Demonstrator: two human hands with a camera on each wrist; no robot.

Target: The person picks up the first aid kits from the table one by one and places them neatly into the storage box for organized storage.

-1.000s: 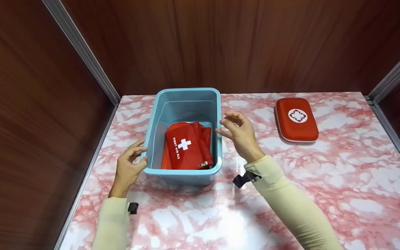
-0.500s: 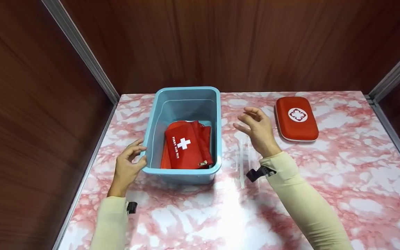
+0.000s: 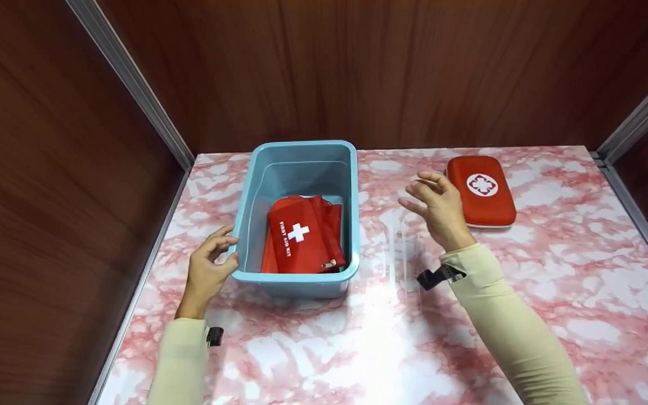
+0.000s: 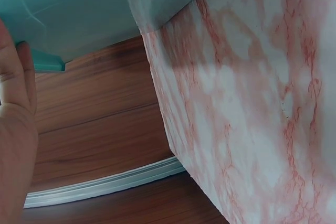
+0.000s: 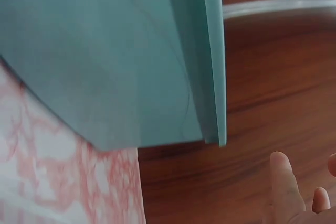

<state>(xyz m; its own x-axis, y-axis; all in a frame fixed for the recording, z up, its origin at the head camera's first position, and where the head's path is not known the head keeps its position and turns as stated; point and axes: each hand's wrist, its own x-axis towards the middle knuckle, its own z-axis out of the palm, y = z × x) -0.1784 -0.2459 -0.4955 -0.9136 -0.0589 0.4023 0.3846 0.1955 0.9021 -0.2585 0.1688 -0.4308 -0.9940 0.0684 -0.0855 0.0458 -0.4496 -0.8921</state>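
Note:
A blue plastic bin (image 3: 301, 286) stands on the marbled table. Inside lies a red first aid pouch (image 3: 307, 250) with a white cross and a zip, on top of other red items. At the bin's left rim is my left hand (image 3: 207, 273), its thumb and fingertips right at the outer edge. In the left wrist view, that hand (image 4: 16, 93) shows beside the bin wall (image 4: 79, 19). My right hand (image 3: 442, 211) hovers between the bin and a red hard first aid case (image 3: 490, 205), overlapping the case's left side, fingers loosely bent with nothing in them.
Pink-and-white marbled table (image 3: 588, 270) spreads around the bin and the case. Dark wood panels (image 3: 403, 73) rise behind and at both sides, with metal strips (image 3: 133, 79) at the corners.
My right hand has left the bin's right rim and moved right, up to the red case. My left hand and the bin have stayed in place.

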